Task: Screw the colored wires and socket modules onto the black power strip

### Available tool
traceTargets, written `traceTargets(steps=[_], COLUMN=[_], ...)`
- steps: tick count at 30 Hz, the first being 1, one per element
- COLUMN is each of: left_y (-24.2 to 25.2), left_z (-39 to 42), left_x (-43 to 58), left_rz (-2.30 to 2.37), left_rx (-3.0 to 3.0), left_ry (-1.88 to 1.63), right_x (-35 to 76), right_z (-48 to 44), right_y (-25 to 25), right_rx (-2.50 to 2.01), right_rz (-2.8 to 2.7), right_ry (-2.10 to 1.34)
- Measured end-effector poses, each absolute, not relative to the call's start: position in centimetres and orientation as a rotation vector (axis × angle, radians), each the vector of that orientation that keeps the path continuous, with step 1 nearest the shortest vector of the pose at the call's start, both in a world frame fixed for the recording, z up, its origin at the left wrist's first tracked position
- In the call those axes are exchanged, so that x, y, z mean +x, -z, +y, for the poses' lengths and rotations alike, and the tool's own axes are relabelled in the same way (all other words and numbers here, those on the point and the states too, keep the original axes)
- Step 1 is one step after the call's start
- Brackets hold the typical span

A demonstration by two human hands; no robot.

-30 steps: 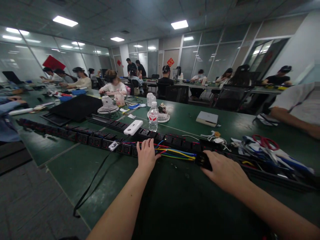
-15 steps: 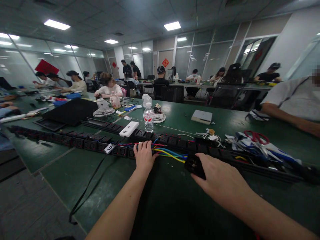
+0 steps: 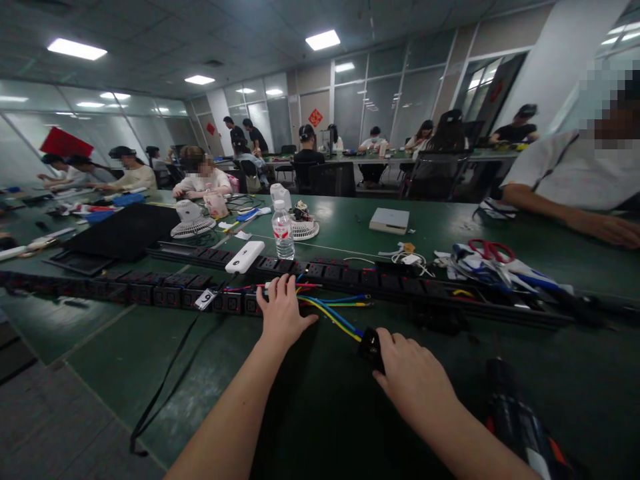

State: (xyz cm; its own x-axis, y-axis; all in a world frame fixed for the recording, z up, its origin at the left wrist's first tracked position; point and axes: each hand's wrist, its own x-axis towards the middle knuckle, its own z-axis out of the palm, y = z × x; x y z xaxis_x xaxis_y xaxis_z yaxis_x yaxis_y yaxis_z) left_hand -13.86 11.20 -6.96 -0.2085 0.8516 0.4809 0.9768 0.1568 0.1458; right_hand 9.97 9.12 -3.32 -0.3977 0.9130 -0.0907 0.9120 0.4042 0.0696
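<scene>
My left hand (image 3: 283, 313) rests over the right end of a row of linked black power sockets (image 3: 233, 303), fingers spread and thumb held out to the right. Part of that end is hidden under the palm. Closed around a black socket block (image 3: 371, 348) is my right hand (image 3: 415, 373), a little above the green table. Yellow and blue wires (image 3: 336, 321) run from this block back toward the left hand. Beyond them, loose blue and green-yellow wires (image 3: 353, 303) end in bare tips. A white tag marked 9 (image 3: 205, 300) lies on the row.
A long black strip housing (image 3: 340, 272) crosses the table behind the row. Around it are a white power bank (image 3: 245, 257), a water bottle (image 3: 283, 233), red-handled scissors (image 3: 493, 251) and fan parts (image 3: 193, 220). A power drill (image 3: 517, 410) lies at right; a person (image 3: 565, 167) sits beyond.
My right hand has drawn the socket block down and nearer, so its wires slant away from the loose ones. My left thumb stretches farther out. The view has shifted, bringing the drill in.
</scene>
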Motion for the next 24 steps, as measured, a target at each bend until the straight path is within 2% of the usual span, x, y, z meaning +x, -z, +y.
traceTargets(steps=[5, 10, 17, 24], left_y=[4.5, 3.6, 5.1, 5.8], left_z=[9.7, 10.9, 11.0, 11.0], left_x=[-9.7, -7.1, -7.8, -14.0], left_rz=[-1.655, -1.508, -1.619, -1.952], left_rx=[-2.418, -2.737, -2.637, -2.029], left_ry=[0.436, 0.289, 0.497, 0.482], right_x=[11.1, 11.9, 14.1, 14.9], right_z=[9.8, 10.5, 11.0, 11.9], right_y=[3.0, 1.5, -0.2, -0.7], right_rx=[1.633, 1.613, 1.558, 1.653], right_rz=[2.511, 2.537, 2.675, 2.755], right_ry=[0.145, 0.155, 0.086, -0.028])
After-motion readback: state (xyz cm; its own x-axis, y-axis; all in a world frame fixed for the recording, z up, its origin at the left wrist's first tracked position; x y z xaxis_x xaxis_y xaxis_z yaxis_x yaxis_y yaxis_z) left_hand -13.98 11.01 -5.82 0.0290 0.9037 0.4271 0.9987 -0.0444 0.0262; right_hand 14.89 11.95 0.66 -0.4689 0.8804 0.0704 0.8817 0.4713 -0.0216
